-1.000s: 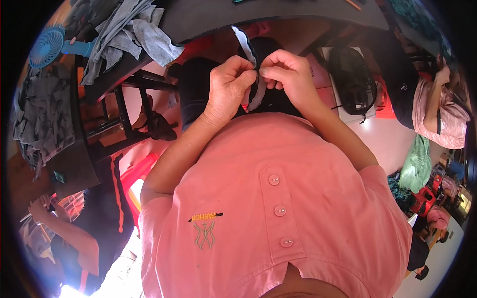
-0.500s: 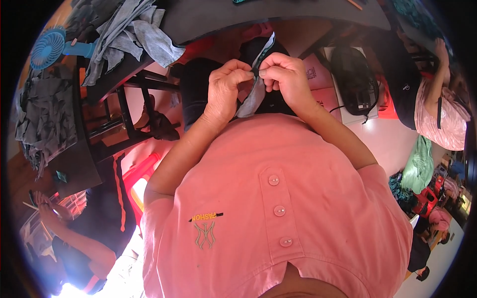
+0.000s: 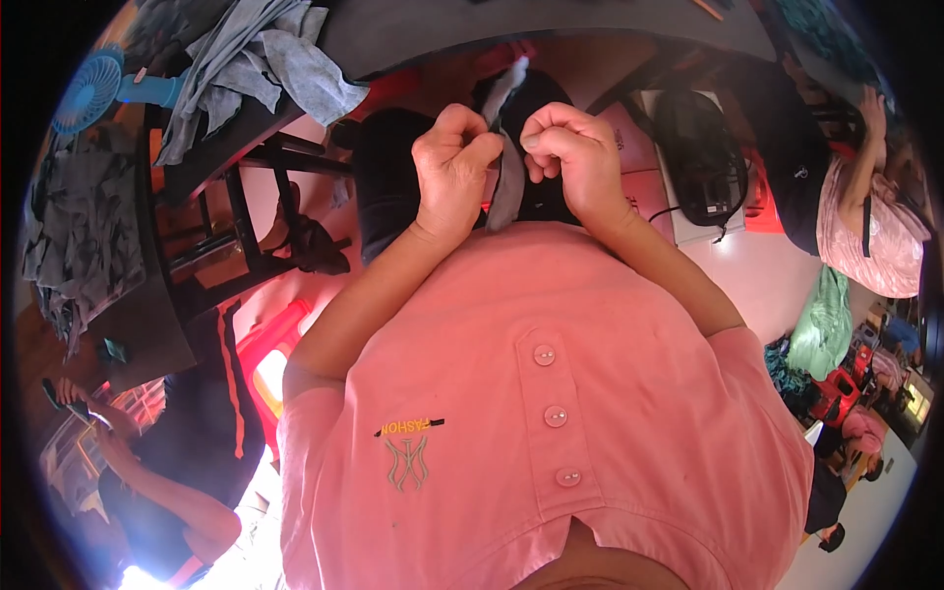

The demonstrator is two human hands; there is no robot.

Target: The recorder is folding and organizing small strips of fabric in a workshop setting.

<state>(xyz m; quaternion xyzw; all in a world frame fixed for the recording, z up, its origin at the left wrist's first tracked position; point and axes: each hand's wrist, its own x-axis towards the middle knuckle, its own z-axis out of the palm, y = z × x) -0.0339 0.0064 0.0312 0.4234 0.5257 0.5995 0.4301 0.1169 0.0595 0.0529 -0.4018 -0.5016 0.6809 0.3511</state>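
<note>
Fabric strip (image 3: 507, 185), grey and narrow, is located between the two hands above the wearer's dark-clad lap (image 3: 386, 177), running far to near, its near end close to the pink shirt (image 3: 551, 295). Left hand (image 3: 450, 172): fingers pinched on the strip around its middle. Right hand (image 3: 582, 162): fingers drawn together just right of the strip; whether they grip anything cannot be told. Dark counter (image 3: 551, 28) stands on the far side. On its left part lie loose grey fabric pieces (image 3: 305, 84), a blue fan (image 3: 88, 90) farther left. Black bag (image 3: 700, 162) noted to the right, another person (image 3: 857, 236) beyond it
</note>
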